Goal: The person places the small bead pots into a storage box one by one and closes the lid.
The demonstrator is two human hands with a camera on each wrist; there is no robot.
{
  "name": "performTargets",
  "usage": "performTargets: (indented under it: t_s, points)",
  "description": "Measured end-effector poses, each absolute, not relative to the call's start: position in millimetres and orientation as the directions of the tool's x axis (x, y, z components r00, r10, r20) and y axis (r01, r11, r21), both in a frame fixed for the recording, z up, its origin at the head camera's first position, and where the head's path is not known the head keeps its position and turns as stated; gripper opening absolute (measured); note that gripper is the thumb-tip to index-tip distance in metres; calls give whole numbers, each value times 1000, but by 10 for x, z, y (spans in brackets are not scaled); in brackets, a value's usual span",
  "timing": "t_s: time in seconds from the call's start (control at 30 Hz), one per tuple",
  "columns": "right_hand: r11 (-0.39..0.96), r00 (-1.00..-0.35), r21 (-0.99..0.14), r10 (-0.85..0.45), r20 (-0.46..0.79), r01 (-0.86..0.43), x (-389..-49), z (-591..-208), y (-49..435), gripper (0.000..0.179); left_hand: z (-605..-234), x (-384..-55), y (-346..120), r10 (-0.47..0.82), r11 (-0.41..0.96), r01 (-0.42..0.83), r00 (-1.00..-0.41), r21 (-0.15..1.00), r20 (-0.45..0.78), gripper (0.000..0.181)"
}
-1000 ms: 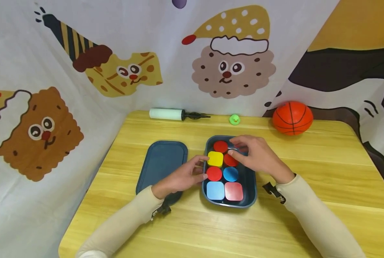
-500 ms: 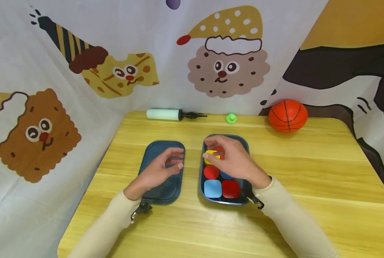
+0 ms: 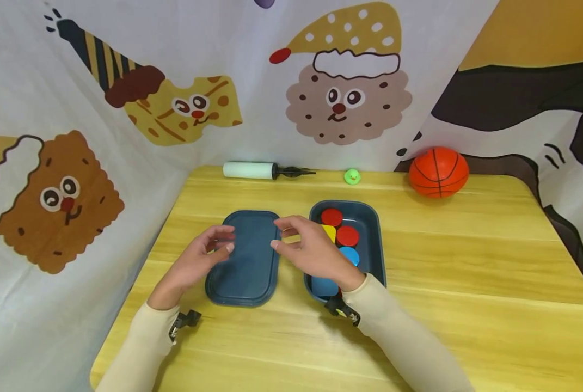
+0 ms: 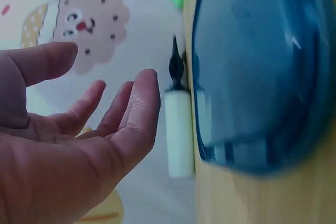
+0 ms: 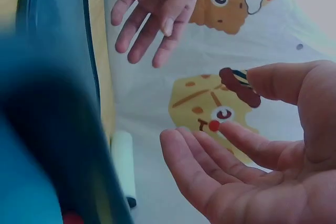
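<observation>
A dark blue lid (image 3: 249, 256) lies flat on the table, left of a matching blue box (image 3: 376, 245). Inside the box are several round and square pieces, among them a red disc (image 3: 347, 236), a blue disc (image 3: 350, 255) and a yellow square (image 3: 329, 233). My left hand (image 3: 195, 261) is over the lid's left edge, fingers relaxed and holding nothing. My right hand (image 3: 313, 247) is between the box and the lid, covering part of the box's left side; its fingers are loosely bent and empty. Both wrist views show bare palms and spread fingers.
Along the table's back edge lie a white hand pump (image 3: 250, 170) with a black nozzle, a small green toy duck (image 3: 352, 176) and an orange ball (image 3: 439, 172) with basketball lines. Behind them hangs a printed cloth (image 3: 267, 109).
My right hand has come out of the box and moved left toward the lid. The left hand has left the box's side and shifted left across the lid to its far edge.
</observation>
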State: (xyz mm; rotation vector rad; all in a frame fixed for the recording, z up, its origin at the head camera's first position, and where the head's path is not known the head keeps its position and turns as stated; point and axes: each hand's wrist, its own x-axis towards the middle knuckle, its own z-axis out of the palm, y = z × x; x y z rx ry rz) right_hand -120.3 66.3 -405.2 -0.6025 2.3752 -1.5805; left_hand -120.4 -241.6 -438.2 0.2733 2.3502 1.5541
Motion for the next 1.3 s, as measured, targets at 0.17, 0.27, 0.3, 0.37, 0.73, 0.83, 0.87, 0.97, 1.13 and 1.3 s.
performTargets:
  t_s: [0.17,0.27,0.3,0.37,0.73,0.83,0.87,0.97,1.13,1.3]
  points:
    - [338,-886,-919,-463,26,-203,-1176,-4111,448,49,-4429,-1218,-2554,292,435,-37,-939,900,-180,54]
    - [359,-900,-912,-435,23,-197,-1148,-4183,304,52,-4438,-1246,-2584,283,467,-36,-940,883,-188,55]
    - [367,-908,-911,-419,20,-189,-1140,-4210,258,53,-4438,-1256,-2588,278,475,-37,-942,879,-189,55]
    - [369,-924,-914,-383,17,-170,-1124,-4267,173,55,-4444,-1276,-2595,257,496,-48,-946,867,-199,55]
    - [296,-984,-955,-164,-64,13,-998,-4542,-121,68,-4516,-1274,-2664,173,575,-124,-948,809,-268,59]
    - [275,-987,-959,-122,-103,67,-936,-4640,-158,71,-4537,-1258,-2723,174,579,-153,-937,801,-304,61]
    - [269,-987,-959,-111,-117,84,-915,-4667,-163,71,-4545,-1252,-2745,183,573,-164,-929,803,-320,62]
    - [259,-986,-959,-80,-143,118,-879,-4726,-170,72,-4587,-1249,-2801,219,527,-200,-907,826,-360,68]
    - [229,-987,-963,-46,-156,142,-889,-4737,-174,73,-4685,-1287,-2906,230,455,-223,-906,862,-356,72]
    - [197,-982,-965,-42,-185,173,-889,-4702,-161,70,-4682,-1275,-2964,251,449,-180,-915,875,-317,66]
